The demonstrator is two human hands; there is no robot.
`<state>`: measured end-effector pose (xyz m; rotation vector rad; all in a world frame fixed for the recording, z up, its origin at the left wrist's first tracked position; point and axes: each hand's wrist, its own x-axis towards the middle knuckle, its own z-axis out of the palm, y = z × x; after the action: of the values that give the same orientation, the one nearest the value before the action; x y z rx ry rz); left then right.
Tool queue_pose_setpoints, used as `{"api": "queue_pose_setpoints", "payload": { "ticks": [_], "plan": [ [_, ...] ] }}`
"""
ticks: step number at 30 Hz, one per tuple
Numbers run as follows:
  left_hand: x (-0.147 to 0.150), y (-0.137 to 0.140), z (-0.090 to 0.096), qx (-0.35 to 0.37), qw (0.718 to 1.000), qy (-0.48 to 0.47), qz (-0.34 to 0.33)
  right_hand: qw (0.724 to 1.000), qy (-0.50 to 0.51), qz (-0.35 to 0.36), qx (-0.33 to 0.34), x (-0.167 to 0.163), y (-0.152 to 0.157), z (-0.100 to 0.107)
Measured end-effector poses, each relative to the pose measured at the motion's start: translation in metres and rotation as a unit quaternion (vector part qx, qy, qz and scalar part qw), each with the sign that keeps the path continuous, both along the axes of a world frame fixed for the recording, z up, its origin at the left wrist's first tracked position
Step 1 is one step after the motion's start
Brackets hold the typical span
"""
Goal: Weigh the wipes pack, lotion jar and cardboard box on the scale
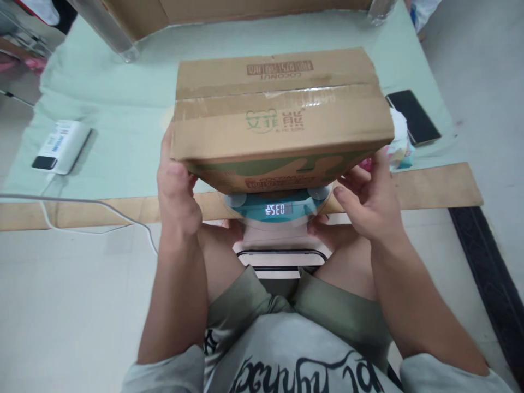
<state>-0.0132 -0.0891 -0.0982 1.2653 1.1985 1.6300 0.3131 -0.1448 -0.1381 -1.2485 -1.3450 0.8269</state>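
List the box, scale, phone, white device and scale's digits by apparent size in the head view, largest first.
1. Box
2. Scale, visible part only; the box hides some
3. Phone and white device: too alike to rank
4. Digits

Your table [438, 186] wears a pale green cloth [123, 128]. Well out from your left fingers [166, 143] lies a white power bank [70, 143]; past your right fingers [379, 164] lies a dark phone [414, 117], with a crumpled packet [404, 155] nearer them. A scale [275, 212] sits between both, over the near edge.
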Motion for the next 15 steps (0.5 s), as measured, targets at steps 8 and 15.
{"api": "queue_pose_setpoints", "payload": {
  "ticks": [8,15],
  "plan": [
    [-0.013,0.007,-0.050,0.010,0.982,-0.018,0.186,0.989,0.095,-0.116,-0.018,0.025,-0.012,-0.065],
    [-0.012,0.022,-0.090,-0.053,0.985,0.024,0.163,0.987,0.094,-0.125,-0.036,0.031,-0.011,-0.089]
  ]
}}
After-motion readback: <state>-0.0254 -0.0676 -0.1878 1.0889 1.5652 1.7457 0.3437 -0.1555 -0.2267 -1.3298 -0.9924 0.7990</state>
